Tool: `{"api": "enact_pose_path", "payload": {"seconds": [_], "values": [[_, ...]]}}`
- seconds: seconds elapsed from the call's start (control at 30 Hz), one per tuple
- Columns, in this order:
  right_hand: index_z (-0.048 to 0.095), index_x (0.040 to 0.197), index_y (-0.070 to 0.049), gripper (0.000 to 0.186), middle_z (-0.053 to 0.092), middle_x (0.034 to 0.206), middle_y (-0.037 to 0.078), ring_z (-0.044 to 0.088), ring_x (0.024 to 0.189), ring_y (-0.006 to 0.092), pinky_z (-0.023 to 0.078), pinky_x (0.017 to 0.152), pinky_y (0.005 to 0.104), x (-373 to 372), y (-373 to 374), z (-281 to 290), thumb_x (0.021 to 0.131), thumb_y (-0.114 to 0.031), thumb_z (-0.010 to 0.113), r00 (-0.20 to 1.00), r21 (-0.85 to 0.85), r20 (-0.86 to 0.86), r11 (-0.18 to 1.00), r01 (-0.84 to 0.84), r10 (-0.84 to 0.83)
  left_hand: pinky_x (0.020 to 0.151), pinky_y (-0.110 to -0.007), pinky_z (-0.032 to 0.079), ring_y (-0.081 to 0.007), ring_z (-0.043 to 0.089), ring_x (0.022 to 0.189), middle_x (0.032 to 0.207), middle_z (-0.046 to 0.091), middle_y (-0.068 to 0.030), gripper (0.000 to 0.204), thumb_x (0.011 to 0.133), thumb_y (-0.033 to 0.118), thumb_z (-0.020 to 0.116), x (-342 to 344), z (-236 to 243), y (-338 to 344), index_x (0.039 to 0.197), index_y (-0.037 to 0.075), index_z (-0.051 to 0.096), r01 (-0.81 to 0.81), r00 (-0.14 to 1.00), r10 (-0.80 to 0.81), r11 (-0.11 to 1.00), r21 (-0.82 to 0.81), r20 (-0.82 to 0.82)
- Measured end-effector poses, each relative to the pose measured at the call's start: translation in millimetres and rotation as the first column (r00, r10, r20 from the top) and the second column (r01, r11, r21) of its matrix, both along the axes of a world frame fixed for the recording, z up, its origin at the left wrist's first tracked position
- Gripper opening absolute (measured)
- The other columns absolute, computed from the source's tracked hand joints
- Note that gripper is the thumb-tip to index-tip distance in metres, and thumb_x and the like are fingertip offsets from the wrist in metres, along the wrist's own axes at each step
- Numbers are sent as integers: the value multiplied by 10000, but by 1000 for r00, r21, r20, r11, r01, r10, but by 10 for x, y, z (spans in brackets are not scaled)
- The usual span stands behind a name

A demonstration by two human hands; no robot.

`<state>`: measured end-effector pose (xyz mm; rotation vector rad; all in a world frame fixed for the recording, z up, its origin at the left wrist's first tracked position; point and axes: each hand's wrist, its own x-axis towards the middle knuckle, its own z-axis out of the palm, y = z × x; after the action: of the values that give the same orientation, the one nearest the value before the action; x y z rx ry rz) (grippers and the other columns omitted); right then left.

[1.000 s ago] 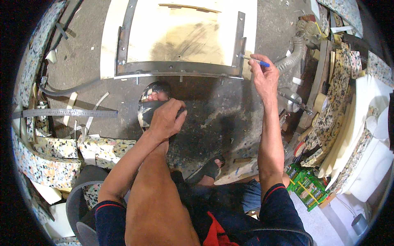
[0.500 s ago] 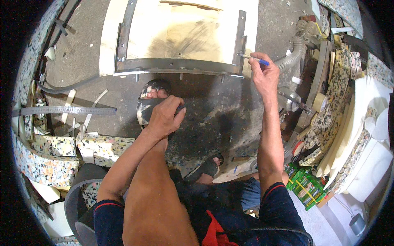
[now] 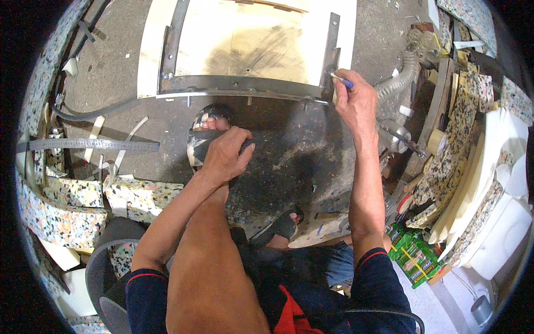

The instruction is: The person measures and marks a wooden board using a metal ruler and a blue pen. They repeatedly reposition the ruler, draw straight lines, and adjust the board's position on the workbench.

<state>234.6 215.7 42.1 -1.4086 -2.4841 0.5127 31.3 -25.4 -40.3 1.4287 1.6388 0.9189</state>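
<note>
My right hand [image 3: 356, 103] holds a pen with a blue end [image 3: 346, 81] between thumb and fingers, at the right arm of a U-shaped dark steel frame [image 3: 214, 84]. The frame lies on a pale plywood board [image 3: 245, 39], with short bolts along its near bar. My left hand [image 3: 225, 158] is curled over the front of my sandalled foot [image 3: 211, 122]; a dark shape shows behind its fingers, and whether it grips this I cannot make out.
Speckled foam offcuts [image 3: 142, 197] and a steel rule [image 3: 89, 145] lie at left. At right are a ridged hose [image 3: 403, 69], a tape roll [image 3: 435, 139], stacked foam sheets [image 3: 473, 183] and green packets [image 3: 411, 250]. My other foot [image 3: 281, 231] is below.
My right hand has shifted slightly and the pen now looks shorter, tilted at the frame's right arm. The whole view has shifted a little; my left hand stays over the foot.
</note>
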Motion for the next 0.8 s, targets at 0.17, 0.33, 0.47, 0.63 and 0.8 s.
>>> {"api": "enact_pose_path", "payload": {"seconds": [0.17,0.33,0.47,0.63,0.8], "values": [[702,1044,-32,203,716,898,201,695,832,416,543,754,472,-170,72,111,879,-150,690,987,-48,162,999,0,8,742,-465,506,-392,642,883,915,612,-155,198,871,121,706,5,-5,0,1012,58,582,-11,1000,11,1000,20,-1],[749,947,-23,183,728,807,197,730,754,336,552,724,415,-103,420,49,889,-182,682,985,-218,137,967,134,-105,737,-465,504,-393,638,873,909,608,-157,200,870,119,707,6,2,18,1013,59,580,-15,1000,15,1000,24,6],[711,1010,35,244,692,780,56,572,639,98,455,586,272,38,583,-2,936,-196,688,943,-539,-32,801,263,-331,733,-468,503,-394,636,869,908,605,-157,204,870,117,708,5,3,17,1015,59,577,-16,1000,15,1000,17,15],[712,1053,14,231,711,814,68,609,675,110,500,634,279,138,498,-50,944,-189,696,851,-648,-184,711,271,-492,732,-471,504,-395,636,869,909,602,-156,208,869,120,709,6,0,18,1017,61,575,-14,1000,13,1000,14,5],[703,1119,27,244,738,875,90,663,738,128,548,688,288,194,213,-165,966,-161,684,780,-575,-310,761,301,-543,738,-467,509,-394,637,870,911,603,-153,208,868,126,709,17,-9,24,1017,64,577,-27,1000,27,999,20,-1]]}}
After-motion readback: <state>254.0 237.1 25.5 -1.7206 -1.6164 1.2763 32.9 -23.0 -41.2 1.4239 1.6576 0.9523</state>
